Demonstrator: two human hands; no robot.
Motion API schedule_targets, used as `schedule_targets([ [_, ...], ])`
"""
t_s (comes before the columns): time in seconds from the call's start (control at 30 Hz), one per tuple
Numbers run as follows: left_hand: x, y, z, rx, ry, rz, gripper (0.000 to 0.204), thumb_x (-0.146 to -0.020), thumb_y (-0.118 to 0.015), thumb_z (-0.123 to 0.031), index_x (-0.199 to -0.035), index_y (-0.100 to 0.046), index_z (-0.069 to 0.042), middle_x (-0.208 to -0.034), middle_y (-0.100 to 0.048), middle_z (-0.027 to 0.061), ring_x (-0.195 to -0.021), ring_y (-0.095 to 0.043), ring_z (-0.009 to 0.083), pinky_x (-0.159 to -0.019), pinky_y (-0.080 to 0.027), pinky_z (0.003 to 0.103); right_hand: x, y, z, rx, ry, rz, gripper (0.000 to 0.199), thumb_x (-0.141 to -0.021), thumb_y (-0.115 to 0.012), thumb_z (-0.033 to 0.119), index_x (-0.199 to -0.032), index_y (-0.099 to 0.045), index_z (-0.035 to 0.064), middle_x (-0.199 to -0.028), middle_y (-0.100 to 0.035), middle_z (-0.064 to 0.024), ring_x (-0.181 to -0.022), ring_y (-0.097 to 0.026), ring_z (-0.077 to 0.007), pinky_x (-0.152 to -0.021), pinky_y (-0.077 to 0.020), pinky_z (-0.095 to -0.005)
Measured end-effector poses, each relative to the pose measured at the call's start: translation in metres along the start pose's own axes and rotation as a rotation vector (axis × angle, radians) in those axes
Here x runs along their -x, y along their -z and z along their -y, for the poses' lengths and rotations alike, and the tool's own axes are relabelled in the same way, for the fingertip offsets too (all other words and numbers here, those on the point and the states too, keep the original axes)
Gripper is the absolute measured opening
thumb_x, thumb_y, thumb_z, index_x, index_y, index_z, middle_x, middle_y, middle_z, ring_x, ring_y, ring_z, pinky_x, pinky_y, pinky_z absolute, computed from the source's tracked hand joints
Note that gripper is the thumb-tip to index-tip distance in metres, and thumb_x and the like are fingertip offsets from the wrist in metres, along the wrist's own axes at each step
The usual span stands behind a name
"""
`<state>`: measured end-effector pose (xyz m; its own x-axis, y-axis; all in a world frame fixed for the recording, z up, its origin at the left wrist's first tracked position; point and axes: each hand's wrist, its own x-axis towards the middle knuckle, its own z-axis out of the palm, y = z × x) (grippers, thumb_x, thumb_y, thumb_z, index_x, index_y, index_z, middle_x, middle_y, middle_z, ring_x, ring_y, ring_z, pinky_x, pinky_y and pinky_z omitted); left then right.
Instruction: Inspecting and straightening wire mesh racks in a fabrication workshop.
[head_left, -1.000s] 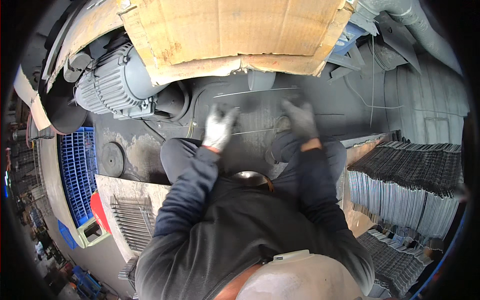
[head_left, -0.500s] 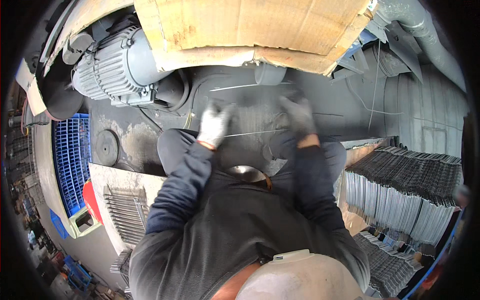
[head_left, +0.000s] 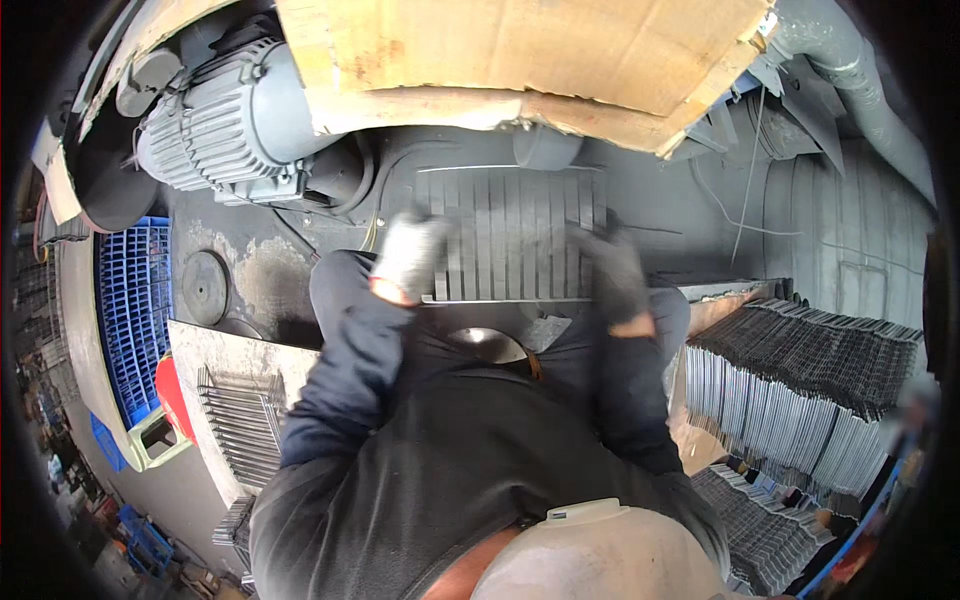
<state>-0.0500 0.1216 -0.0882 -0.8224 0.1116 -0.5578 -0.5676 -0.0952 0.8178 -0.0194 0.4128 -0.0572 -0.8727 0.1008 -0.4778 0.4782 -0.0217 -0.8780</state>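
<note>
A dark slatted metal grate point(head_left: 515, 235) with thin bright edges is in front of my lap, its bars running away from me. At its left side is my left hand point(head_left: 410, 257), in a pale work glove, the fingers curled at the edge. My right hand point(head_left: 615, 270), in a darker, dirty glove, holds the opposite side. Motion blurs both hands, so the exact finger placement is unclear. Beneath the grate's near edge, a shiny rounded metal piece point(head_left: 485, 345) shows between my thighs.
A grey electric motor point(head_left: 225, 125) stands at the far left, and a cardboard sheet point(head_left: 500, 50) overhangs the far side. Stacked metal grates point(head_left: 800, 370) fill the right. More grates point(head_left: 240, 420) lie on a board at left, near a blue plastic crate point(head_left: 135, 310).
The grate, earlier visible mostly as thin bright edge lines, now shows its slatted face. My left hand has shifted slightly left and the right hand slightly toward me.
</note>
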Motion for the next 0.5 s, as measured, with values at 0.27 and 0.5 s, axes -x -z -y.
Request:
schedule_targets([
  [0.27, -0.024, -0.038, -0.011, -0.221, -0.060, 0.155, 0.027, -0.101, -0.075, -0.030, -0.098, -0.068, -0.004, -0.072, -0.065, 0.0028, -0.058, -0.060, 0.0118, -0.051, -0.044, 0.030, 0.017, 0.030, 0.002, -0.158, 0.102, -0.151, 0.039, -0.099, -0.070, 0.011, -0.135, -0.066, -0.0037, -0.119, -0.075, -0.0132, -0.106, -0.072, -0.0205, -0.091, -0.0576, -0.0327],
  [0.5, -0.021, -0.013, 0.007, -0.188, -0.090, 0.097, 0.021, -0.101, -0.073, -0.025, -0.104, -0.067, -0.006, -0.071, -0.066, 0.0028, -0.060, -0.065, 0.0142, -0.054, -0.051, 0.030, -0.005, 0.019, 0.001, 0.006, 0.172, -0.068, 0.038, -0.099, -0.068, 0.010, -0.135, -0.067, -0.0051, -0.114, -0.076, -0.0090, -0.096, -0.072, -0.0174, -0.086, -0.0572, -0.0302],
])
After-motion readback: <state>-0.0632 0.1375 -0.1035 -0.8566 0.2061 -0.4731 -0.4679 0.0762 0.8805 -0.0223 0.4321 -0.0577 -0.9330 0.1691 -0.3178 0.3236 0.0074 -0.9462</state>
